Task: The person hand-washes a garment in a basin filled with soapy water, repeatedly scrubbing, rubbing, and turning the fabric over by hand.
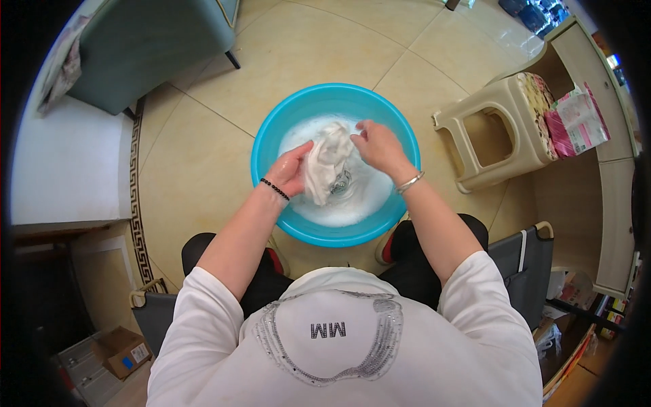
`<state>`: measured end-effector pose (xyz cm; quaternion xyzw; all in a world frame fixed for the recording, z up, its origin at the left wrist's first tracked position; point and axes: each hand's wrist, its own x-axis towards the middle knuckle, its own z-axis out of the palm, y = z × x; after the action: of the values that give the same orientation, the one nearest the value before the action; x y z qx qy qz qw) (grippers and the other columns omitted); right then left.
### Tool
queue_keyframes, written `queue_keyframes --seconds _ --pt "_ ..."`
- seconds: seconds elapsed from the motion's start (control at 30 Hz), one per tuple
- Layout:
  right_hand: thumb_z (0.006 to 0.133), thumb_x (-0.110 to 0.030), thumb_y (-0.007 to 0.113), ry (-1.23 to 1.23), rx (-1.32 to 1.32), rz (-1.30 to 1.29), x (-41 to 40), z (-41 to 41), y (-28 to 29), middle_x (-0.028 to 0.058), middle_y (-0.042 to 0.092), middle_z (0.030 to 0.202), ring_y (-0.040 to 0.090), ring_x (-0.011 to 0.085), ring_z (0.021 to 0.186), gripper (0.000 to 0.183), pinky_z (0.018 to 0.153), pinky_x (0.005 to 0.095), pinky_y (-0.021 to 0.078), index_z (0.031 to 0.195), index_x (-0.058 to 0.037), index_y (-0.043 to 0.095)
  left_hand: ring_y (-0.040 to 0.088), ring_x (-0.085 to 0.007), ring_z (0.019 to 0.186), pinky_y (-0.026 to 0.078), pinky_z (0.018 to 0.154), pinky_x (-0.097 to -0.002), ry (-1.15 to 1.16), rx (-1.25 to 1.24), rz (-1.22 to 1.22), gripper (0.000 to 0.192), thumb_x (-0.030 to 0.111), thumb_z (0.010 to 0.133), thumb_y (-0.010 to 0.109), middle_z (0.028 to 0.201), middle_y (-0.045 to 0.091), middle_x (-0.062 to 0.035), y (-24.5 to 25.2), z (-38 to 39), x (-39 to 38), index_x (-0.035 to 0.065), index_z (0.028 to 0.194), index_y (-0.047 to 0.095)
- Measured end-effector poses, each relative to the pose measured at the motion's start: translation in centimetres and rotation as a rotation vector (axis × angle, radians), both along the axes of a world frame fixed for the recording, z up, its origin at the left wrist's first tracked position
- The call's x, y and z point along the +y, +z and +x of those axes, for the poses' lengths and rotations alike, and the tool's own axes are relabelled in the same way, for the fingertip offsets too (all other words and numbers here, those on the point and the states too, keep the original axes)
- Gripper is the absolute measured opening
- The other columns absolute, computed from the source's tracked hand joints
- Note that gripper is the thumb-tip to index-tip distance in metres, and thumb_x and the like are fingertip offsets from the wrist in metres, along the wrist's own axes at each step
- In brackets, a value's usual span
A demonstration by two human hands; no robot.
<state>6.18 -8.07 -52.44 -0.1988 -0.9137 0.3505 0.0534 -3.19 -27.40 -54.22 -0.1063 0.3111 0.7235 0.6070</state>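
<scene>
A round blue plastic basin [335,240] stands on the tiled floor between my feet, holding water covered with white suds [351,216]. My left hand [291,172] grips a wet, bunched white cloth [325,160] by its left side, above the suds. Close to the cloth's upper right edge is my right hand [377,146], its fingers bent and apart with nothing seen between them. Below the cloth, a patch of bubbly water shows at the basin's middle. A black bead bracelet is on my left wrist and a silver bangle on my right.
On the right a beige plastic stool [488,135] carries a pink package [577,122], beside a pale cabinet [580,213]. A grey-green chair [157,46] stands at the upper left. An open cardboard box [122,351] lies at the lower left.
</scene>
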Motion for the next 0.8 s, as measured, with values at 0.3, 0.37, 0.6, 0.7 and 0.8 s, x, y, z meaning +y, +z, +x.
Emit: queue_keyframes --seconds 0.3,0.37,0.6,0.7,0.8 --pt "0.076 -0.034 0.065 0.114 0.011 -0.347 -4.5 1.4 0.9 0.0175 0.064 0.076 0.061 0.0324 0.071 0.038 0.069 0.0376 0.0482 0.089 0.0016 0.062 0.049 -0.0274 0.116 0.041 0.098 -0.0423 0.069 0.302 0.129 0.044 0.007 0.089 0.052 0.126 0.048 -0.0127 1.9 1.0 0.3 0.0048 0.131 0.037" --pt "0.078 -0.029 0.063 0.138 0.005 -0.365 -3.3 1.0 1.7 0.0137 0.064 0.073 0.062 0.026 0.069 0.031 0.067 0.0356 0.0481 0.085 0.0017 0.063 0.05 -0.0275 0.115 0.043 0.097 -0.042 0.108 0.315 0.074 0.047 0.001 0.086 0.052 0.125 0.049 -0.0125 2.7 1.0 0.2 0.0055 0.131 0.036" --pt "0.085 -0.02 0.057 -0.148 0.151 -0.924 -1.5 0.3 2.7 0.0043 0.062 0.073 0.056 0.0129 0.065 0.022 0.06 0.0267 0.0451 0.085 0.0015 0.061 0.051 -0.0244 0.113 0.044 0.096 -0.0378 0.07 0.526 -0.018 0.053 -0.002 0.082 0.058 0.122 0.05 -0.0121 2.8 1.2 0.2 0.006 0.13 0.036" --pt "0.088 -0.021 0.055 -0.106 0.384 -1.051 -0.1 0.2 5.9 0.0017 0.059 0.074 0.053 0.0091 0.064 0.02 0.058 0.0236 0.0434 0.087 -0.0012 0.058 0.056 -0.021 0.105 0.047 0.089 -0.0331 0.057 0.604 -0.164 0.051 0.005 0.081 0.064 0.113 0.056 -0.0116 3.1 1.2 -0.3 0.0051 0.127 0.041" --pt "0.09 -0.018 0.053 -0.185 0.523 -1.025 1.8 0.6 8.5 0.0007 0.059 0.074 0.052 0.0058 0.065 0.016 0.057 0.0195 0.0416 0.089 -0.0031 0.058 0.059 -0.0162 0.093 0.048 0.079 -0.0269 -0.094 0.681 -0.309 0.046 0.012 0.08 0.068 0.101 0.061 -0.0071 5.0 0.3 -0.8 0.0071 0.121 0.048"
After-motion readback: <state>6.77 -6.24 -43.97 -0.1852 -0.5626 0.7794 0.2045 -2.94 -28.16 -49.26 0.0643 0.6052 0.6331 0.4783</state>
